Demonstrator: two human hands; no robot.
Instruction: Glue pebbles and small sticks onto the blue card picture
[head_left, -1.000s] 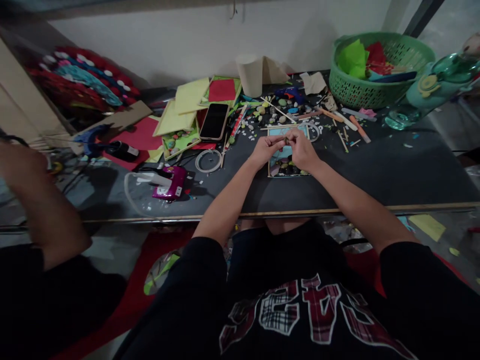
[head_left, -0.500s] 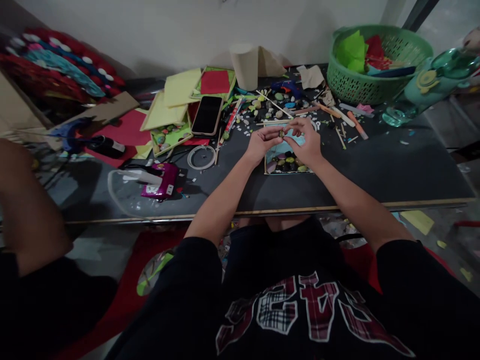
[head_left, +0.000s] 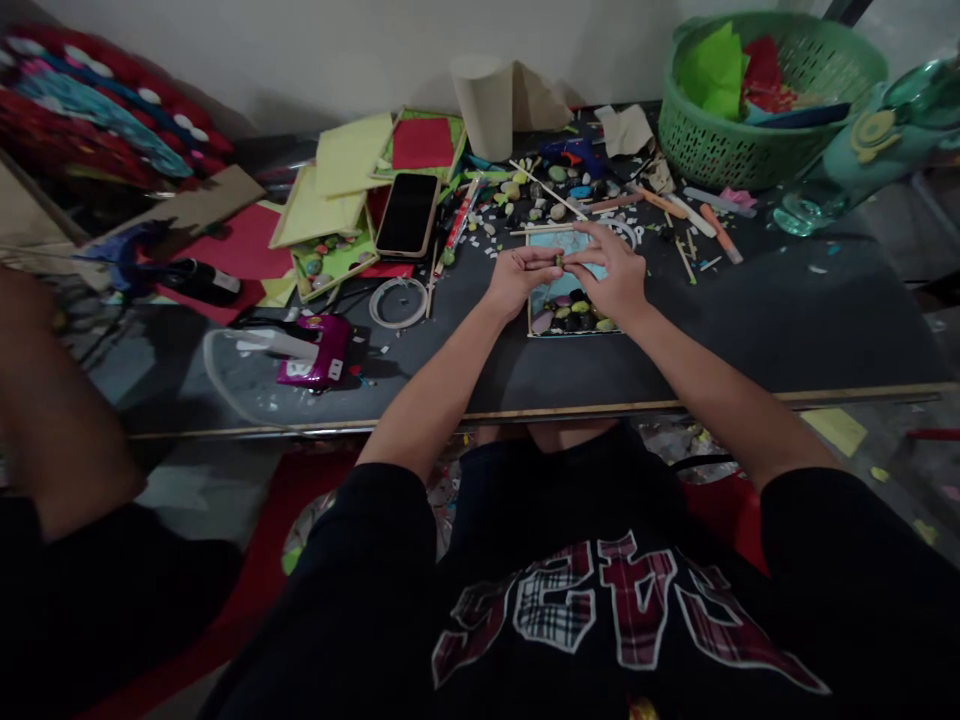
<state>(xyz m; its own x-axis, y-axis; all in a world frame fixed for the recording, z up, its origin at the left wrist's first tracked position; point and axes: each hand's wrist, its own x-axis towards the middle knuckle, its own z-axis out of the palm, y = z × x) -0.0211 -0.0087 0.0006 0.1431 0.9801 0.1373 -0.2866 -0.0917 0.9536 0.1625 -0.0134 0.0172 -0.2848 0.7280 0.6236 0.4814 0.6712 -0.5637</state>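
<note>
My left hand (head_left: 516,281) and my right hand (head_left: 613,272) meet over a small framed picture (head_left: 571,318) on the dark table, its lower part covered in painted pebbles. Both hands pinch one small greenish pebble (head_left: 559,261) between their fingertips, held just above the picture's blue upper half. Loose painted pebbles (head_left: 541,198) and wooden sticks (head_left: 550,193) lie just beyond the hands.
A phone (head_left: 408,213) lies on coloured paper sheets (head_left: 352,155) at the left. A purple tool (head_left: 313,358), a tape ring (head_left: 397,302), a paper roll (head_left: 484,106), a blue glue gun (head_left: 574,152), a green basket (head_left: 765,100) and a green bottle (head_left: 862,150) surround the work. Another person's arm (head_left: 52,410) is at the far left.
Both hands stayed together on the small pebble, shifting slightly toward me above the picture. The camera tilted a little, so the table sits higher in view.
</note>
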